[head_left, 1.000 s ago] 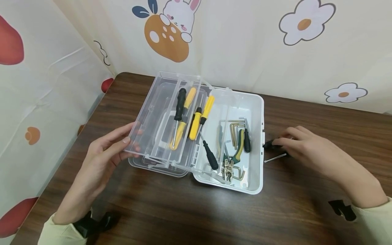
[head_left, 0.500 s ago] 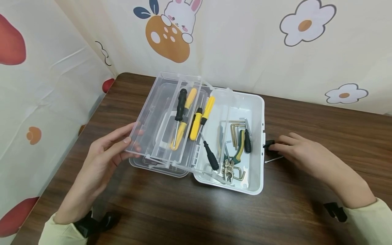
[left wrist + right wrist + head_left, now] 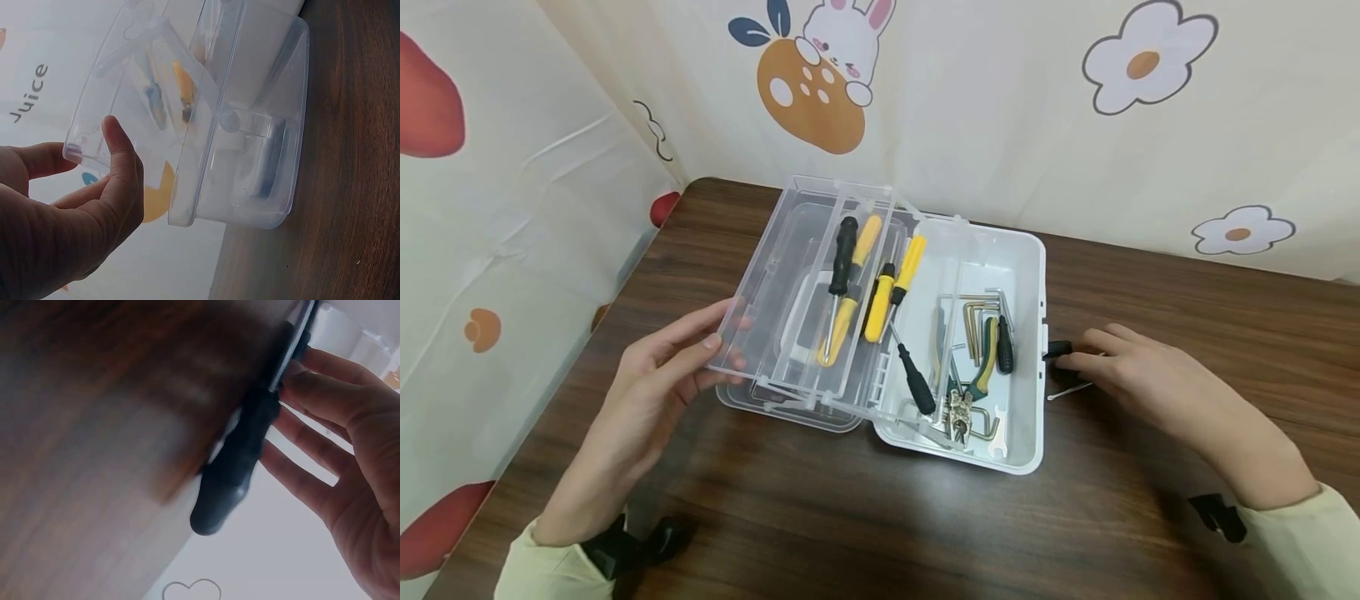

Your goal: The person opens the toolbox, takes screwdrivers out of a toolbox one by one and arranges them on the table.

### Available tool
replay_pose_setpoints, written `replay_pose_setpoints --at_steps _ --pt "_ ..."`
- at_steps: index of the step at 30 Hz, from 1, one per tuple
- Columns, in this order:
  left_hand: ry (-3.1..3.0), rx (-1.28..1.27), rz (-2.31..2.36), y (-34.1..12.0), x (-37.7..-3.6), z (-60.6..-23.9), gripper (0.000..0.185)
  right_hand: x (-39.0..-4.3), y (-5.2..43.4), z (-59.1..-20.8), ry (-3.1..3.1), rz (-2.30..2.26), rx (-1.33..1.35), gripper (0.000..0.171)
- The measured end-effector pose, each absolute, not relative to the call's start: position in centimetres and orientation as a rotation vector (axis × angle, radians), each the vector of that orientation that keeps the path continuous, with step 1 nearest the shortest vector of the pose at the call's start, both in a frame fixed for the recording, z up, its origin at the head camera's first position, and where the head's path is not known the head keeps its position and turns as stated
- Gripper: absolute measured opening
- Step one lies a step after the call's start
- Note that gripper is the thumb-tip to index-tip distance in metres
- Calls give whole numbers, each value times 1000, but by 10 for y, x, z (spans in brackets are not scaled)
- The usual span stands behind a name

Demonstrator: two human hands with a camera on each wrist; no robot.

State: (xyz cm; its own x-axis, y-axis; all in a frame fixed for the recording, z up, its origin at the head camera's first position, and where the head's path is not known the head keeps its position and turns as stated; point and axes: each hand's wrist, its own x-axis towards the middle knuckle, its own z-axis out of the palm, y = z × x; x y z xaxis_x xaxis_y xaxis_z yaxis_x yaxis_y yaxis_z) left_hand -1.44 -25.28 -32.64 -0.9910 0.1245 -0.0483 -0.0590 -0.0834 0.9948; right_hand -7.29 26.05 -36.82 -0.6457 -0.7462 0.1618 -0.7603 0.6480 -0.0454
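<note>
At the left, my left hand (image 3: 658,375) pinches the corner of a clear compartment tray (image 3: 767,283) that is raised on hinged arms from a white toolbox (image 3: 1042,275). Thumb and fingers lie on either side of the tray corner in the left wrist view. Several screwdrivers with yellow or black handles rest in the tray. To the right of the box, my right hand (image 3: 1131,371) pinches a black-handled screwdriver (image 3: 1058,349) low over the table. A second screwdriver (image 3: 234,462), with a black handle and metal shaft, lies along the fingertips in the right wrist view.
Inside the toolbox lie pliers (image 3: 988,358), several hex keys (image 3: 973,329), a small wrench (image 3: 999,437) and black-handled screwdrivers. Its clear lid (image 3: 786,421) lies folded back under the tray on the brown table (image 3: 850,517). A patterned curtain (image 3: 985,108) hangs behind.
My right hand has shifted slightly toward me and its fingers have lowered over the screwdrivers, covering more of the second one. The left hand and tray stay put.
</note>
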Motion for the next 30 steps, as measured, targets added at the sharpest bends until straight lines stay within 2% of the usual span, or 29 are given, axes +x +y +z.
replay_pose_setpoints --at_steps 6,11,15,19,20,23,24,27,30 --pt "2023 65 2224 -253 -15 -327 41 -73 260 -353 -2705 209 1257 64" --pt "2019 61 2227 -254 -16 -327 41 -74 254 -339 -2664 260 1290 62" --pt "2021 63 2223 -253 -16 -327 41 -77 246 -329 -2640 278 1306 22" --pt "2024 64 2223 -253 -16 -327 41 -81 236 -318 -2596 294 1337 61" --pt "2025 64 2224 -253 -15 -327 41 -83 233 -316 -2581 302 1353 57" --pt "2027 66 2225 -253 -15 -327 41 -86 225 -308 -2548 294 1395 23" --pt "2026 66 2225 -253 -15 -327 41 -88 221 -306 -2543 283 1413 24" --pt "2028 65 2225 -253 -15 -327 41 -93 210 -299 -2524 232 1463 52" --pt "2027 62 2226 -253 -15 -327 41 -100 197 -294 -2508 209 1505 56"
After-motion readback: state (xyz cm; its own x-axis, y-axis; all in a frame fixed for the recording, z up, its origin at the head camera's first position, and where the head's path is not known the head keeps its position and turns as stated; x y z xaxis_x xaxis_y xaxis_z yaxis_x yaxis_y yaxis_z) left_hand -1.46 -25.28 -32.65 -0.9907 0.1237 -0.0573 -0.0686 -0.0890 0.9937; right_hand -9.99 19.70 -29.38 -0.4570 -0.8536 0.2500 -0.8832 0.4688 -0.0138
